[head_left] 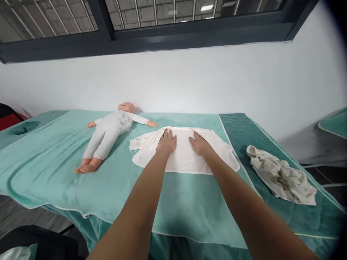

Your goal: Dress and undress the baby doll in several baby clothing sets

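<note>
A small white baby shirt (182, 159) lies spread out on the light green blanket, its front panels folded outward and its left sleeve showing a faint print. My left hand (167, 142) rests on the shirt near the neckline with its fingers spread. On the other side of the neckline, my right hand (200, 144) touches the cloth, thumb apart from the fingers; some fingertips are hidden by the fabric edge. Left of the shirt, a baby doll (110, 131) in a white outfit lies on its back, one arm stretched toward the sleeve.
The light green blanket (54, 155) covers most of a bed topped with a darker green cover (238, 126). Crumpled white printed baby clothes (282, 175) lie at the right. Behind runs a white wall (173, 83) below a dark window frame (189, 36). A black item (46, 242) stands at lower left.
</note>
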Motion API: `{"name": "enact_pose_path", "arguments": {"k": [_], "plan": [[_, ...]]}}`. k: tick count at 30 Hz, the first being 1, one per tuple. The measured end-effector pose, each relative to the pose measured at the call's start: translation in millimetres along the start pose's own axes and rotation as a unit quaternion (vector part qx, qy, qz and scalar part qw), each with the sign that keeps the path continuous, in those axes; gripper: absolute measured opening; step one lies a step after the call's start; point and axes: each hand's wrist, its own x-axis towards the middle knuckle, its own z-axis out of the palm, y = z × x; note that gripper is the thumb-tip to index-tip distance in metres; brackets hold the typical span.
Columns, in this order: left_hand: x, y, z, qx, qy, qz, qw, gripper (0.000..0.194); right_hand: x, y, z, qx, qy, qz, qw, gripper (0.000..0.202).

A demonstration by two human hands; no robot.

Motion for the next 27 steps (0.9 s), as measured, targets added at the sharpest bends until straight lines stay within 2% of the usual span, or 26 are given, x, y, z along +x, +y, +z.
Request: {"name": "enact_pose_path", "arguments": {"k": [9,16,20,23,27], "plan": [[0,-3,4.4,-0.004,0.002,0.005,1.0,0.067,1,3,3,0.008,-0.001,0.014,1.0,0.069],[0,-4,6.1,-0.012,0.009,0.003,1.0,0.067,3,7,11,-0.011,0.043,-0.008,0.999,0.067],[1,-6,9.2,-0.017,0.023,0.008,1.0,0.067,-3,2,10,-0.037,0.092,-0.043,0.994,0.058],[1,-9,12.5,-0.02,0.04,0.022,0.999,0.066,-12,-3,5,-0.065,0.13,-0.096,0.985,0.046],[1,-12,14.6,-0.024,0.067,0.051,0.996,0.061,-22,-8,0,-0.095,0.134,-0.179,0.97,0.036]]}}
